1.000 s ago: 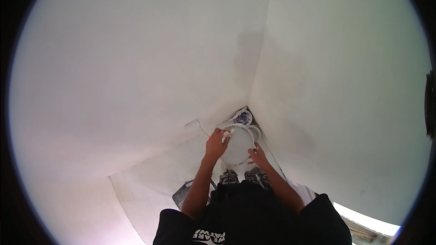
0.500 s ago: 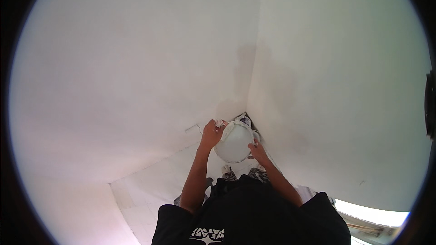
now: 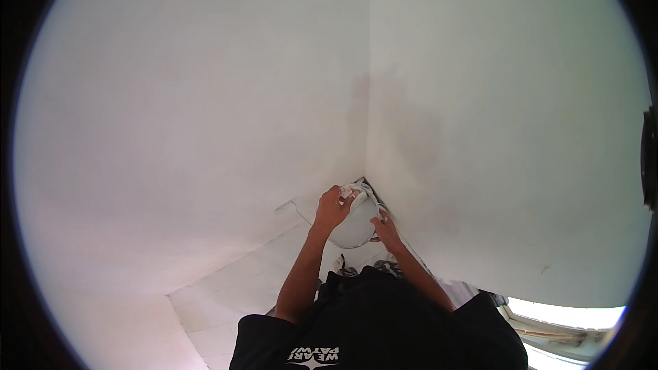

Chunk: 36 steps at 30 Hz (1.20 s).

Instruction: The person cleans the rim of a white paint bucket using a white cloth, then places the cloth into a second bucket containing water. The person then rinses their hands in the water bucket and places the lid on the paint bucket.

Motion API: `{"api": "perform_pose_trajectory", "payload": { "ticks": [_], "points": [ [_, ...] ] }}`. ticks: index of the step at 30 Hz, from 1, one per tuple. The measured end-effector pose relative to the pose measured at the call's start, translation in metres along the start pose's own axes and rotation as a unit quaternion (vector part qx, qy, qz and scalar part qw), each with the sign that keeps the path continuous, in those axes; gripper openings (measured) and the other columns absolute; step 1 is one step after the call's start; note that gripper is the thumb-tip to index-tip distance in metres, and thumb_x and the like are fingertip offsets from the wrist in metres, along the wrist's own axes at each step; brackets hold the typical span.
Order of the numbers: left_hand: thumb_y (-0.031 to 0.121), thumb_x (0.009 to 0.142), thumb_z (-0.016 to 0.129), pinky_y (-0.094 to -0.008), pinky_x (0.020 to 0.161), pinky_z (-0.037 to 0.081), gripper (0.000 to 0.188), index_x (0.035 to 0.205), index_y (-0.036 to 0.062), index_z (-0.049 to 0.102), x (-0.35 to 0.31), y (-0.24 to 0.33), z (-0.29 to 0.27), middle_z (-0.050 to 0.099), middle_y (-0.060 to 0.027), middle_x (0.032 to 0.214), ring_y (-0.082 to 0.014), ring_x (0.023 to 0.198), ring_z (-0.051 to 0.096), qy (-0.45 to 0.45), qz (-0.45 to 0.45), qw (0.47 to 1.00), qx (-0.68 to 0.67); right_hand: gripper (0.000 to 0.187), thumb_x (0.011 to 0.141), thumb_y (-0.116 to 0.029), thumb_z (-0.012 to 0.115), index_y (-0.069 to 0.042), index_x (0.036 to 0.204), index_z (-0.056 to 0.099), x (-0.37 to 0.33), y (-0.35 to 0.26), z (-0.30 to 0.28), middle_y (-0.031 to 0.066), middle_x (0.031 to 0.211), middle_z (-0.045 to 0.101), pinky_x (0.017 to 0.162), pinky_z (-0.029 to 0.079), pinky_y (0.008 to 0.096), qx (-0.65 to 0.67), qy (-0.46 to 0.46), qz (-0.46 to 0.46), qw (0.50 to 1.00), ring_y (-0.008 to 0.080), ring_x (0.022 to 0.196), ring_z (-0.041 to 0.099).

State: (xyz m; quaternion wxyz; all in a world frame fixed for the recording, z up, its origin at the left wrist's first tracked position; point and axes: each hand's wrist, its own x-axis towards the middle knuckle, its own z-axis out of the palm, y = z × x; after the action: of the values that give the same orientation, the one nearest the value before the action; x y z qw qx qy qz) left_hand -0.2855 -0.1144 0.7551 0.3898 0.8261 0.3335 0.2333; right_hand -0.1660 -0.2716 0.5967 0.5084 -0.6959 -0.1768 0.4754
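Between my hands is a round white bucket (image 3: 354, 229), its rim facing up and a pale, smooth surface inside it. My right hand (image 3: 386, 231) grips the right side of its rim, thumb over the edge. My left hand (image 3: 334, 208) is closed over the far left of the rim. It holds a small whitish, smeared thing (image 3: 352, 196), too blurred to name. Beside my left hand, a white paint roller (image 3: 283, 207) with a thin wire frame shows against the left wall; the hand and bucket hide where its wire ends.
Two white walls (image 3: 205, 130) meet in a corner just beyond the bucket. A whitish, crumpled thing (image 3: 363, 183) with dark parts sits in that corner. Pale floor tiles (image 3: 240, 264) spread at the left. A bright window opening (image 3: 569, 313) lies at the lower right.
My left hand has moved right and inward over the bucket, covering more of its far left part. The view has shifted slightly. My right hand keeps its grip on the rim.
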Motion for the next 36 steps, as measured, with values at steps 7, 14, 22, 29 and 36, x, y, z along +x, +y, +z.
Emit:
{"api": "perform_pose_trajectory", "payload": {
  "ticks": [7,14,22,29,36],
  "points": [
    [0.029,0.085,0.067,-0.0343,0.064,0.052,0.031,0.090,-0.0018,0.065,-0.013,-0.011,0.001,0.067,-0.0159,0.078,-0.0234,0.072,0.068,0.007,-0.042,0.999,-0.035,0.063,0.085,-0.030,0.059,-0.005,0.139,0.039,-0.013,-0.013,0.004,0.0199,0.108,0.060,0.078,0.052,0.0348,0.066,0.021,0.012,0.997,0.0246,0.096,0.061],
    [0.026,0.085,0.069,-0.0323,0.055,0.049,0.027,0.083,-0.0007,0.064,-0.039,-0.048,0.009,0.063,-0.0106,0.064,-0.0183,0.056,0.061,-0.001,-0.102,0.990,-0.097,0.065,0.086,-0.036,0.059,-0.003,0.138,0.040,-0.039,-0.050,0.020,0.0195,0.112,0.060,0.082,0.048,0.0322,0.132,0.021,0.073,0.988,0.0232,0.098,0.059],
    [0.026,0.088,0.066,-0.0276,0.055,0.053,0.029,0.091,-0.0032,0.065,-0.053,-0.043,-0.017,0.066,-0.0106,0.071,-0.0157,0.062,0.065,-0.030,-0.172,0.971,-0.164,0.060,0.088,-0.032,0.055,-0.008,0.139,0.034,-0.025,-0.022,0.008,0.0150,0.114,0.055,0.062,0.059,0.0385,0.080,0.023,0.021,0.996,0.0231,0.092,0.061],
    [0.019,0.088,0.065,-0.0295,0.059,0.053,0.017,0.095,0.0031,0.067,-0.037,-0.024,-0.049,0.068,-0.0109,0.084,-0.0186,0.070,0.067,0.051,-0.005,0.996,-0.075,0.063,0.087,-0.031,0.058,-0.007,0.140,0.034,-0.030,-0.035,0.008,0.0155,0.106,0.056,0.066,0.058,0.0360,0.066,0.040,-0.006,0.997,0.0225,0.091,0.058],
    [0.016,0.087,0.066,-0.0357,0.078,0.055,0.018,0.103,0.0063,0.065,-0.011,0.018,-0.060,0.065,-0.0124,0.104,-0.0227,0.088,0.067,-0.133,0.037,0.990,0.020,0.068,0.086,-0.031,0.060,-0.007,0.142,0.031,-0.020,-0.011,0.000,0.0201,0.117,0.054,0.084,0.050,0.0388,0.047,0.050,0.023,0.997,0.0258,0.101,0.057]
  ]
}}
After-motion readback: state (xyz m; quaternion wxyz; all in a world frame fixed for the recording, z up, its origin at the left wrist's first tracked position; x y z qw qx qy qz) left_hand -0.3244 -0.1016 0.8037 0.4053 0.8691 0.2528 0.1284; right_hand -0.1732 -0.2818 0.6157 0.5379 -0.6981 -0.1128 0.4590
